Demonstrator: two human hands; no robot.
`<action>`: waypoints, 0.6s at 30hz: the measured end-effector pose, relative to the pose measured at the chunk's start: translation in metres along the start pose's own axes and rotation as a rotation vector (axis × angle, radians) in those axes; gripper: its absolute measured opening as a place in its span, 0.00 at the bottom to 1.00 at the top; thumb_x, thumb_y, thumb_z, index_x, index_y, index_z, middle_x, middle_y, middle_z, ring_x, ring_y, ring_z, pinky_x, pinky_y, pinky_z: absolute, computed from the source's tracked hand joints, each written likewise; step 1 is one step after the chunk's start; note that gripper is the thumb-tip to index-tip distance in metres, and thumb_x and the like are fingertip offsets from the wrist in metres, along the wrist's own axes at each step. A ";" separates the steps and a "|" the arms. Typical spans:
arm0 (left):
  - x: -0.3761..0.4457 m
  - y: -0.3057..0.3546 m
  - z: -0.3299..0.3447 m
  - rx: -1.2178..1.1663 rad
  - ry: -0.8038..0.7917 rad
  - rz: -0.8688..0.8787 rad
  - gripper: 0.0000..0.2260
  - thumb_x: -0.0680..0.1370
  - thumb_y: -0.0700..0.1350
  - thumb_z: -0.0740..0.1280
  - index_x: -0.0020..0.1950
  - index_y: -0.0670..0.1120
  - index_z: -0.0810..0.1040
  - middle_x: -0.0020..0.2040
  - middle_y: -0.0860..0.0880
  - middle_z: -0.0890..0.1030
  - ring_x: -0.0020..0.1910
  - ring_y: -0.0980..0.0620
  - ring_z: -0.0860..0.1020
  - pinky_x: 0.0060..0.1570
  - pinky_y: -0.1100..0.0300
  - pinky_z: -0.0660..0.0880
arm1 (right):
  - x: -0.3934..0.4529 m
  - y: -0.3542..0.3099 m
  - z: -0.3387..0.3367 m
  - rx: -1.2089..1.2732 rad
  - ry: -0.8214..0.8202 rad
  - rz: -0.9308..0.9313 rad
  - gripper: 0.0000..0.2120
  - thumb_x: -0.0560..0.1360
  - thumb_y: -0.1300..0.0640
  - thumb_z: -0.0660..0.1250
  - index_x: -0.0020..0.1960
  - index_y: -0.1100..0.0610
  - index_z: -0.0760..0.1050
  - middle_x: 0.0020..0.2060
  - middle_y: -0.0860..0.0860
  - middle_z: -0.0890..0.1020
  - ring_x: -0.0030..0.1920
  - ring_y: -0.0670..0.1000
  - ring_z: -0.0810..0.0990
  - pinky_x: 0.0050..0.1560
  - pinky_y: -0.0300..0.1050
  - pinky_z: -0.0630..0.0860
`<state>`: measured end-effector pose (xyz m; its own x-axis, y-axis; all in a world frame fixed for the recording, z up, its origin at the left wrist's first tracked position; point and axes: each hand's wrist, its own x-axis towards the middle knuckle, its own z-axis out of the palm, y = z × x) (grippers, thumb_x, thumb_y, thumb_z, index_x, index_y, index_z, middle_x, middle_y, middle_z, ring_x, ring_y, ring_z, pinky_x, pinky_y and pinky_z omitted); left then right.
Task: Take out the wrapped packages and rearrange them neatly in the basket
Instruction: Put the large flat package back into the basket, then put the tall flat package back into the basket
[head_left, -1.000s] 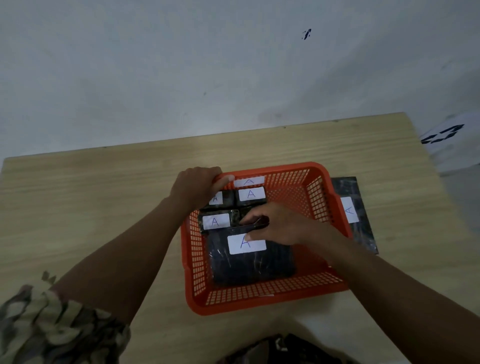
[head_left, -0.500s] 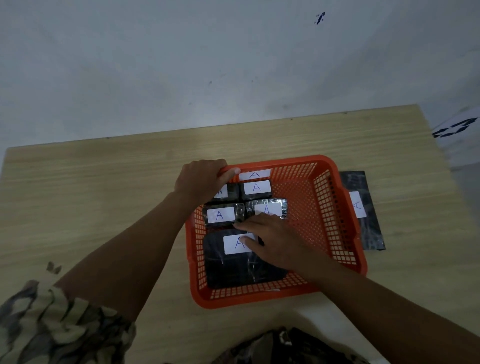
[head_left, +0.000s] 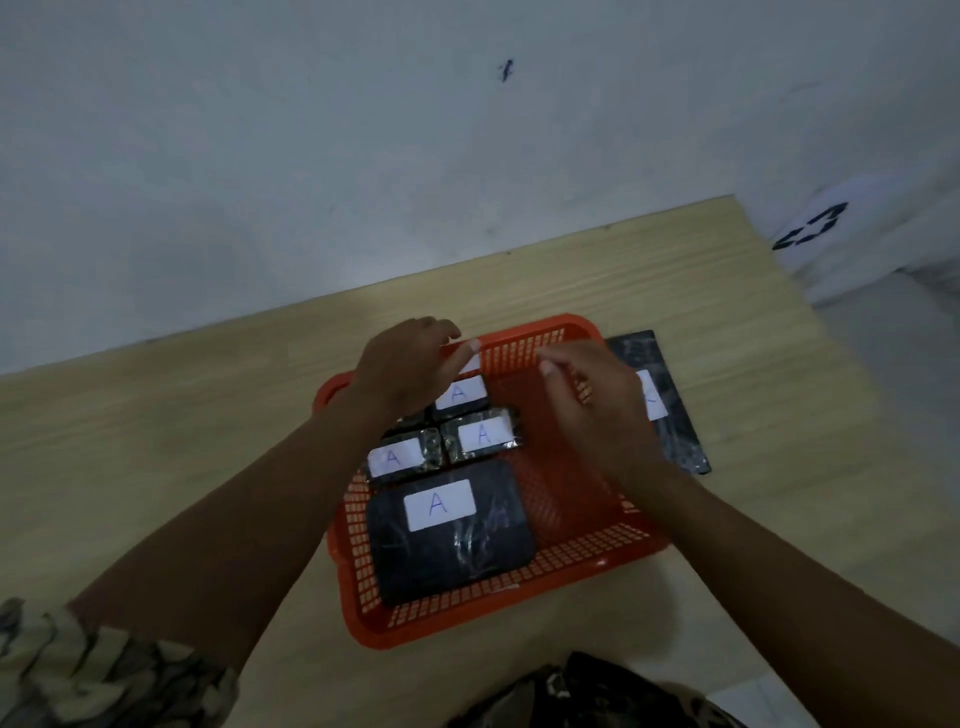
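Note:
An orange mesh basket (head_left: 519, 603) sits on the wooden table. Inside it lie black wrapped packages with white "A" labels: a large one (head_left: 452, 535) at the near left and three small ones (head_left: 480, 435) (head_left: 402, 458) (head_left: 460, 396) behind it. A flat black package (head_left: 670, 415) lies on the table just right of the basket. My left hand (head_left: 405, 371) hovers over the basket's far left corner, fingers spread, holding nothing. Over the right half of the basket my right hand (head_left: 592, 410) is raised, fingers loosely apart and empty.
The wooden table (head_left: 156, 441) stands against a pale wall. A white sheet with a black mark (head_left: 815, 228) lies beyond the table's right end. Camouflage cloth (head_left: 582, 696) shows at the bottom edge.
My right hand lifted off the large package and rose over the basket's right side. My left hand let go of the basket rim and opened.

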<state>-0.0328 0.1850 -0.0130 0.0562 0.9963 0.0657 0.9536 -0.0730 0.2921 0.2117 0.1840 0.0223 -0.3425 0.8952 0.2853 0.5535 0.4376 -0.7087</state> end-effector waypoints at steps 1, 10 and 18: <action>0.008 0.010 0.003 -0.026 -0.017 0.013 0.26 0.79 0.65 0.53 0.61 0.48 0.79 0.52 0.48 0.83 0.50 0.47 0.81 0.46 0.52 0.78 | 0.003 0.005 -0.009 0.002 0.081 0.064 0.08 0.78 0.62 0.68 0.55 0.58 0.82 0.50 0.51 0.84 0.51 0.47 0.80 0.54 0.38 0.75; 0.039 0.048 0.031 -0.079 -0.131 -0.015 0.25 0.79 0.65 0.49 0.54 0.49 0.77 0.40 0.49 0.81 0.38 0.47 0.79 0.38 0.54 0.76 | -0.012 0.081 -0.051 -0.098 0.061 0.652 0.19 0.79 0.51 0.68 0.66 0.59 0.77 0.60 0.57 0.80 0.61 0.55 0.78 0.58 0.44 0.71; 0.041 0.048 0.032 -0.002 -0.137 -0.030 0.21 0.81 0.62 0.50 0.48 0.48 0.74 0.35 0.50 0.79 0.33 0.48 0.78 0.37 0.54 0.76 | -0.022 0.113 -0.042 -0.031 -0.127 0.875 0.16 0.72 0.48 0.75 0.53 0.57 0.79 0.46 0.53 0.83 0.41 0.49 0.81 0.37 0.41 0.74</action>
<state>0.0248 0.2233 -0.0270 0.0681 0.9950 -0.0736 0.9549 -0.0436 0.2939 0.3137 0.2171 -0.0365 0.1327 0.8950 -0.4259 0.6762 -0.3959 -0.6213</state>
